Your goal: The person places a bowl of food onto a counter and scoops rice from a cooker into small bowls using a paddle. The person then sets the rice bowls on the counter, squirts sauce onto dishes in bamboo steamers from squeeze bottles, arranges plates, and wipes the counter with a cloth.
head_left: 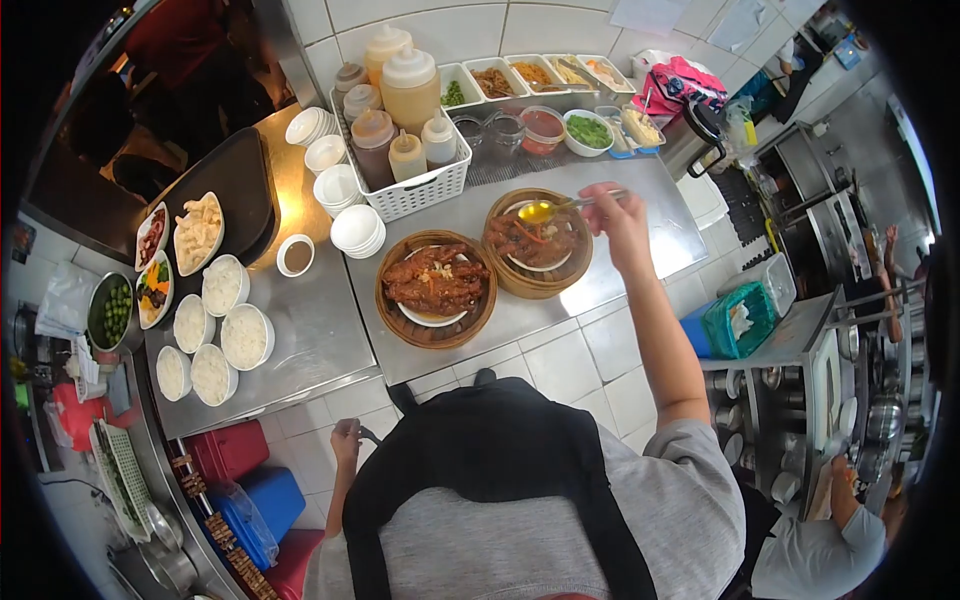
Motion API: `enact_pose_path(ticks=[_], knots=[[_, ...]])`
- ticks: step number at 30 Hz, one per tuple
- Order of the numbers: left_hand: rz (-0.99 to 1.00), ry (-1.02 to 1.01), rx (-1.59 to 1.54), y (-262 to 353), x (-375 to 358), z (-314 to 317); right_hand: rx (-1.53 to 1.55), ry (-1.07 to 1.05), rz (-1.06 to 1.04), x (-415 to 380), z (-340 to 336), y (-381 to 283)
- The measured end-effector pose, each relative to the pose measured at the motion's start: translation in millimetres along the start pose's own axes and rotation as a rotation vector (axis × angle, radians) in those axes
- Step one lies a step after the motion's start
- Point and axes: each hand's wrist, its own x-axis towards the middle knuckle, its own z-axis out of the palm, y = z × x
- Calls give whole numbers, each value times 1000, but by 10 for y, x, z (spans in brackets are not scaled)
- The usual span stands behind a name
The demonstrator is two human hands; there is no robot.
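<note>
My right hand (pixel 615 222) grips a metal spoon (pixel 537 212) by its handle. Yellow liquid fills the spoon's bowl, which hovers over the right bamboo steamer (pixel 541 286). Inside that steamer, a dish holds brown sauced food (pixel 521 245) with an orange strip on top. To its left stands another bamboo steamer (pixel 432 339), with what look like braised chicken feet (pixel 436 281) topped with chopped pale bits on a white plate. Low beside the black apron (pixel 480 430), my left hand (pixel 346 438) has its fingers closed near a dark curved piece that I cannot identify.
Sauce bottles (pixel 410 85) fill a white basket (pixel 428 193) behind the steamers. Topping trays (pixel 530 75) line the wall. Rice bowls (pixel 247 336), stacked white cups (pixel 357 231) and a dark tray (pixel 225 200) stand left. Another person (pixel 820 550) is at lower right.
</note>
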Motion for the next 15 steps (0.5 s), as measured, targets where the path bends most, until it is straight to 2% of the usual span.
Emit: enact_pose_path(ticks=[2,5,7,9,11,13,15], knots=[[21,-38,32,43,6,-3,-17,-35,-39,-54,15,4],[63,-60,39,35,24,-18,-67,47,-138,-81,-80,25],[69,-35,57,-73,41,-4,-255,138,-131,-212,-167,-12],[68,-10,76,-251,51,-22,-277,98,-173,-359,-133,-73],[89,-82,62,-336,43,-69,-296,59,-212,-479,-70,-185],[81,-56,54,-263,-48,-90,-290,53,-392,-524,16,-315],[74,-23,43,-208,-125,-55,-228,89,-352,-451,-9,-251]])
